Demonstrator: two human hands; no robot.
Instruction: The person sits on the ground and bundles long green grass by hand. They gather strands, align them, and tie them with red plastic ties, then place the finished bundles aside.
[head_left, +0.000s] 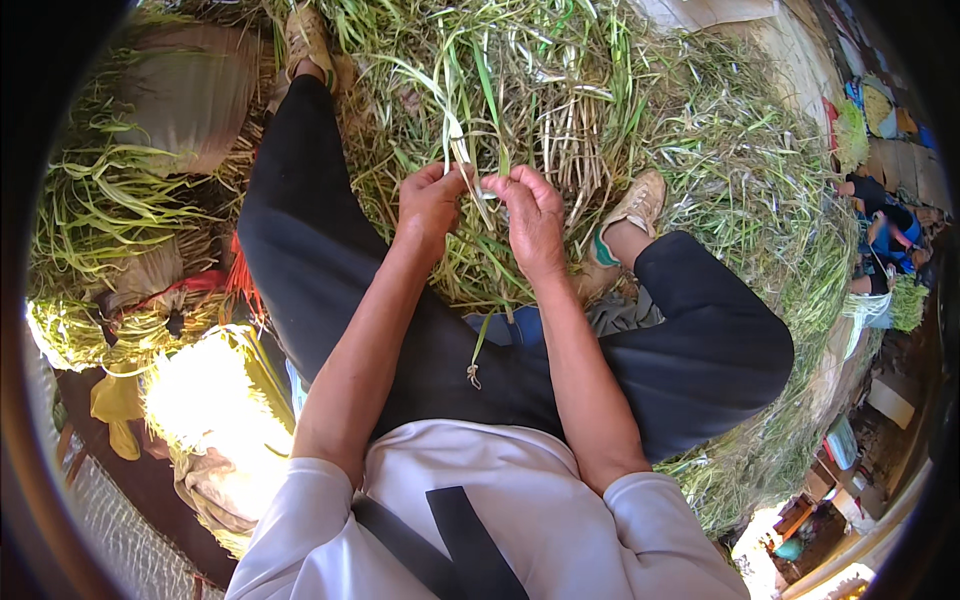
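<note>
My left hand (433, 201) pinches pale plant stalks (454, 135) between thumb and fingers, their long leaves fanning upward. Close on its right, my right hand (529, 210) has thumb and fingertips closed on a green plant stem (503, 154); the fingertips of the two hands nearly touch. Beneath both hands, loose green and dry stalks (412, 120) cover the ground between my outstretched legs. One thin leaf with a small root end (473, 373) lies on my dark trousers. Just beyond my right hand is a bunch of straw-coloured stems (574, 139).
Leafy bundles (112, 210) lie at the left, near red strands (241, 274) and a yellow bag (118, 405). Stalks heap along the right (757, 187). Farther right, another person (889, 225) sits near green bundles. Boxes and a teal object (789, 550) are at the lower right.
</note>
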